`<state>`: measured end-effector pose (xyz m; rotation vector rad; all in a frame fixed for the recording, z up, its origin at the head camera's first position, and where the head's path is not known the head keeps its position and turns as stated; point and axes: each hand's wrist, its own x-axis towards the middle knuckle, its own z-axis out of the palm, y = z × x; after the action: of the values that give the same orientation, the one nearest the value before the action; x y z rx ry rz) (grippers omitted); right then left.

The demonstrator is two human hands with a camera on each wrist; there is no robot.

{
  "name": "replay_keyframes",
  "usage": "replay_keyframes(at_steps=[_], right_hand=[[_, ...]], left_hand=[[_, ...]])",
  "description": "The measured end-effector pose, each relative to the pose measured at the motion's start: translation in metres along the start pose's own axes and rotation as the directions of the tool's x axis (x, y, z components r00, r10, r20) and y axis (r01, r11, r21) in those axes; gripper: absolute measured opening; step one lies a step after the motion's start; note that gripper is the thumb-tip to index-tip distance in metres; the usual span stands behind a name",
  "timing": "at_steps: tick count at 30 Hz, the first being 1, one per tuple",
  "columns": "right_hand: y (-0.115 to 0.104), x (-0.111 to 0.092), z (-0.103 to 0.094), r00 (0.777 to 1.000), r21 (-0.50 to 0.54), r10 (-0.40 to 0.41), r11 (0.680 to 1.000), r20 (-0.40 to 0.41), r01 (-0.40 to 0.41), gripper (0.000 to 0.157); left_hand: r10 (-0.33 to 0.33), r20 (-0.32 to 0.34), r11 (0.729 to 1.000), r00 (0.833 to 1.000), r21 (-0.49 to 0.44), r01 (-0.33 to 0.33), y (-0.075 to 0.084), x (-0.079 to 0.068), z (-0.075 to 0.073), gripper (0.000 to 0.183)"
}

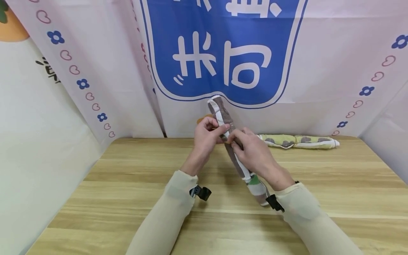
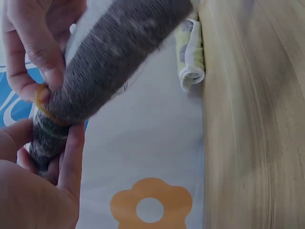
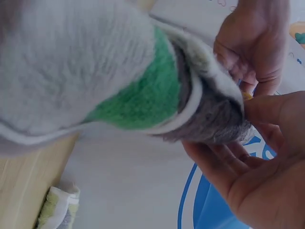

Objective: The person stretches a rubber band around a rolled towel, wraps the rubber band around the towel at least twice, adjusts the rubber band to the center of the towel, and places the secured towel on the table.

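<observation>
A rolled towel (image 1: 236, 160), grey-brown with white edging and a green patch (image 3: 147, 95), is held slanted above the table. My left hand (image 1: 204, 136) grips its upper half, fingers and thumb around the roll in the left wrist view. Close beside it, my right hand (image 1: 253, 150) pinches a yellow-orange rubber band (image 2: 46, 113) that runs around the towel. A thin greenish band (image 2: 52, 132) shows on the roll just past it. The towel's lower end hangs near my right wrist.
A second rolled towel (image 1: 283, 141), yellow-green with grey spots and a band around its middle, lies along the table's back edge. The wooden table (image 1: 127, 198) meets a printed cloth backdrop (image 1: 318, 71) behind. Cloth also hangs at both sides.
</observation>
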<state>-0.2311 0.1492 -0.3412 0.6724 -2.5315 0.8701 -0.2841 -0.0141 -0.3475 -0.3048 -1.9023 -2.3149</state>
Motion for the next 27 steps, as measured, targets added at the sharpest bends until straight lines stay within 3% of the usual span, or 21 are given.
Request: replay_keyframes(at_steps=[2,8,14,20,27], right_hand=[[0.000,0.000,0.000,1.000,0.000,0.009,1.000,-0.011,-0.009,0.017],[-0.001,0.002,-0.004,0.995,0.062,0.096,0.993,0.019,-0.097,0.059],[0.003,0.003,-0.008,0.966,0.045,0.230,0.971,0.115,-0.236,0.057],[0.010,0.001,-0.008,0.968,-0.009,0.222,0.975,0.119,-0.223,0.050],[0.023,0.002,-0.015,0.982,-0.081,0.166,0.984,0.092,-0.159,0.044]], left_hand=[[0.013,-0.047,1.000,0.999,-0.012,-0.014,0.000,0.000,0.000,0.030],[0.048,-0.169,0.995,0.984,-0.082,-0.062,0.001,0.002,0.001,0.034],[0.071,-0.279,0.976,0.957,-0.180,-0.125,0.003,0.003,-0.001,0.032],[0.061,-0.272,0.969,0.960,-0.213,-0.122,0.002,-0.001,-0.010,0.029],[0.071,-0.210,0.994,0.975,-0.068,-0.087,-0.002,-0.006,-0.028,0.023]])
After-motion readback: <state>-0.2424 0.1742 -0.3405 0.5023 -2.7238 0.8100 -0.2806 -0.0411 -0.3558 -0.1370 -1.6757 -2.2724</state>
